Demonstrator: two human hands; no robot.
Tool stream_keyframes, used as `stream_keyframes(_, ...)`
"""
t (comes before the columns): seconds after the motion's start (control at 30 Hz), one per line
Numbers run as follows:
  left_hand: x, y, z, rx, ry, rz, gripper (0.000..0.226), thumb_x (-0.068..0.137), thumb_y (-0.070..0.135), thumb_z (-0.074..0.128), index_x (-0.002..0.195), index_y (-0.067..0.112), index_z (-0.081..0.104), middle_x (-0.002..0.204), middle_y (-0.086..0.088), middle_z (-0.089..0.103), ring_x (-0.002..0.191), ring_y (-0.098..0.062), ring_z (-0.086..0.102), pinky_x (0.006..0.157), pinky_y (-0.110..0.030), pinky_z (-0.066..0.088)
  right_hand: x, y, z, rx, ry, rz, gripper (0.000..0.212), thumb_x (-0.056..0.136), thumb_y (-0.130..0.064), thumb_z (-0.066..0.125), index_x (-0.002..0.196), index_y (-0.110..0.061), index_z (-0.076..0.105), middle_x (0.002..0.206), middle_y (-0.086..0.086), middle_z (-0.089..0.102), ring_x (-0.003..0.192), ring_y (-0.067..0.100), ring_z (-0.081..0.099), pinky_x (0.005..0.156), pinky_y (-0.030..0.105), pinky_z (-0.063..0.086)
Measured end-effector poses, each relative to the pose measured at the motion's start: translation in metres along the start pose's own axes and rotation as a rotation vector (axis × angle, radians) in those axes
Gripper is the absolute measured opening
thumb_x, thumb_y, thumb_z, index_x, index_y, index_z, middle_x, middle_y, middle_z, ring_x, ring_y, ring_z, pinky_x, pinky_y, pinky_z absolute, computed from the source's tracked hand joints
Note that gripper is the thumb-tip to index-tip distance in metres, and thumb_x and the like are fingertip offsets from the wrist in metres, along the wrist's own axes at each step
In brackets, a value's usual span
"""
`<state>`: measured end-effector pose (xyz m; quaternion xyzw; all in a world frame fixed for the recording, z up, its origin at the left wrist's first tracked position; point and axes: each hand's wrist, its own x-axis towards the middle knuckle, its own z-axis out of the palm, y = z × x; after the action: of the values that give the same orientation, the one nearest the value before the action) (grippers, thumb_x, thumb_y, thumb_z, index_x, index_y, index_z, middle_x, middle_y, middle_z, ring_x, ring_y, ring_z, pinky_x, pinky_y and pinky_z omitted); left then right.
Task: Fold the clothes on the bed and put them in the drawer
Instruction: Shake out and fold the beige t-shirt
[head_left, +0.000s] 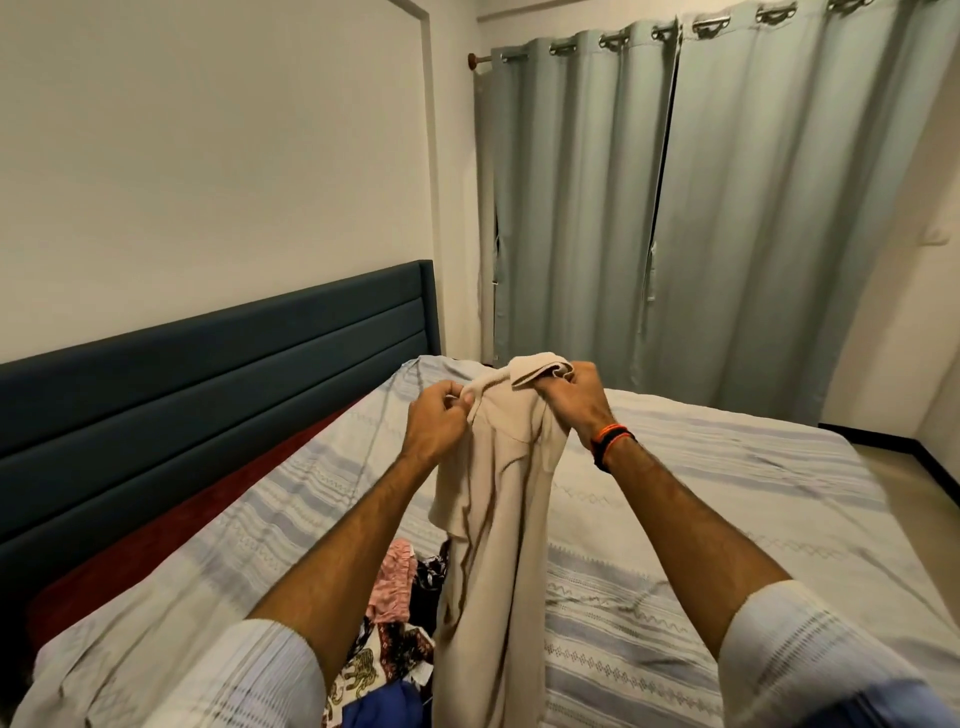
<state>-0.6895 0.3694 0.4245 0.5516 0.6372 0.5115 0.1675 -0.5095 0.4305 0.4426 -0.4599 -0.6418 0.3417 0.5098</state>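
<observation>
Near the middle of the frame, both hands hold up a beige shirt (498, 499) over the bed (727, 519). The left hand (436, 426) pinches one top edge and the right hand (571, 400) grips the other by the collar. To fold it well, pull the top straight, shake it flat, then lay it on bare sheet, away from the pile of clothes (395, 623) at the bottom.

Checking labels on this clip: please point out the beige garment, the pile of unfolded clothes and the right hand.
beige garment (498, 519): head view, on the hanging body of the cloth.
pile of unfolded clothes (395, 577): head view, on the pink piece.
right hand (571, 402): head view, on the back of the hand.
</observation>
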Motion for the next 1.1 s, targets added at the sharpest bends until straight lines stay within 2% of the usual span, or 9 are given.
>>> stream_keyframes(0.1, 0.008, 0.011, 0.000, 0.002, 0.009, 0.130, 0.018, 0.098, 0.028, 0.056, 0.096, 0.015, 0.068, 0.090, 0.001, 0.067, 0.086, -0.017, 0.063, 0.079, -0.030, 0.052, -0.006, -0.004, -0.006, -0.313, 0.021, -0.229, 0.038, 0.070, -0.031, 0.079, 0.105, -0.020, 0.072, 0.094, -0.005, 0.071, 0.088, 0.015, 0.064, 0.077, 0.029, 0.053)
stream_keyframes(0.2, 0.015, 0.023, 0.002, 0.003, -0.112, 0.232, 0.014, 0.095, 0.025, 0.061, 0.092, 0.017, 0.071, 0.090, 0.001, 0.071, 0.086, -0.017, 0.067, 0.080, -0.029, 0.053, -0.007, -0.021, -0.008, -0.412, -0.363, -0.386, 0.077, 0.065, -0.026, 0.085, 0.135, -0.018, 0.054, 0.126, 0.000, 0.063, 0.108, 0.014, 0.056, 0.096, 0.028, 0.046)
stream_keyframes(0.3, 0.015, 0.035, 0.007, -0.014, -0.186, 0.315, 0.015, 0.095, 0.023, 0.062, 0.094, 0.012, 0.072, 0.090, -0.001, 0.073, 0.087, -0.018, 0.068, 0.079, -0.027, 0.054, -0.005, -0.035, -0.001, -0.510, -0.507, -0.343, 0.056, 0.075, -0.029, 0.083, 0.123, -0.021, 0.057, 0.111, -0.004, 0.063, 0.097, 0.015, 0.057, 0.089, 0.031, 0.049)
stream_keyframes(0.43, 0.015, 0.026, 0.001, -0.064, -0.262, 0.197, 0.034, 0.082, 0.039, 0.076, 0.104, 0.016, 0.063, 0.096, 0.001, 0.068, 0.088, -0.015, 0.065, 0.075, -0.025, 0.057, 0.005, -0.040, -0.011, -0.539, -0.442, -0.375, 0.024, 0.080, -0.024, 0.079, 0.101, -0.014, 0.071, 0.084, -0.003, 0.064, 0.073, 0.011, 0.057, 0.064, 0.018, 0.040)
stream_keyframes(0.57, 0.012, -0.018, -0.002, 0.172, -0.445, 0.060, 0.048, 0.069, 0.038, 0.086, 0.107, 0.020, 0.064, 0.098, 0.002, 0.068, 0.089, -0.016, 0.066, 0.079, -0.035, 0.058, 0.012, -0.042, -0.023, -0.397, -0.339, -0.394, 0.007, 0.083, -0.027, 0.077, 0.083, -0.020, 0.075, 0.071, -0.005, 0.067, 0.066, 0.011, 0.060, 0.060, 0.018, 0.042)
stream_keyframes(0.7, 0.007, -0.035, -0.001, 0.073, -0.205, 0.003, 0.019, 0.090, 0.032, 0.067, 0.095, 0.014, 0.070, 0.088, -0.003, 0.069, 0.081, -0.021, 0.066, 0.069, -0.032, 0.057, 0.018, -0.040, -0.034, -0.388, -0.182, -0.336, 0.020, 0.089, -0.033, 0.070, 0.071, -0.025, 0.067, 0.060, -0.013, 0.058, 0.057, 0.004, 0.052, 0.049, 0.009, 0.035)
stream_keyframes(0.83, 0.014, -0.014, -0.005, -0.001, 0.021, 0.084, 0.024, 0.095, 0.029, 0.060, 0.075, 0.017, 0.064, 0.068, 0.004, 0.060, 0.068, -0.015, 0.056, 0.058, -0.023, 0.045, 0.023, -0.025, -0.041, -0.724, -0.142, -0.200, 0.043, 0.090, -0.044, 0.064, 0.054, -0.022, 0.054, 0.055, -0.003, 0.054, 0.057, 0.019, 0.053, 0.048, 0.025, 0.034)
stream_keyframes(1.0, 0.019, 0.019, 0.004, -0.041, -0.043, 0.233, 0.024, 0.089, 0.035, 0.069, 0.086, 0.012, 0.076, 0.076, 0.005, 0.070, 0.068, -0.001, 0.061, 0.066, -0.021, 0.052, 0.010, -0.020, -0.024, -0.764, -0.389, -0.224, 0.025, 0.077, -0.033, 0.074, 0.098, -0.021, 0.069, 0.099, 0.001, 0.070, 0.092, 0.022, 0.064, 0.079, 0.031, 0.052)
stream_keyframes(1.1, 0.021, 0.030, 0.013, -0.017, -0.181, 0.287, 0.023, 0.088, 0.033, 0.070, 0.090, 0.012, 0.078, 0.081, 0.000, 0.071, 0.073, -0.006, 0.064, 0.066, -0.017, 0.054, 0.006, -0.027, -0.014, -0.537, -0.484, -0.249, 0.028, 0.078, -0.035, 0.081, 0.095, -0.016, 0.070, 0.090, 0.003, 0.069, 0.083, 0.018, 0.061, 0.073, 0.025, 0.048)
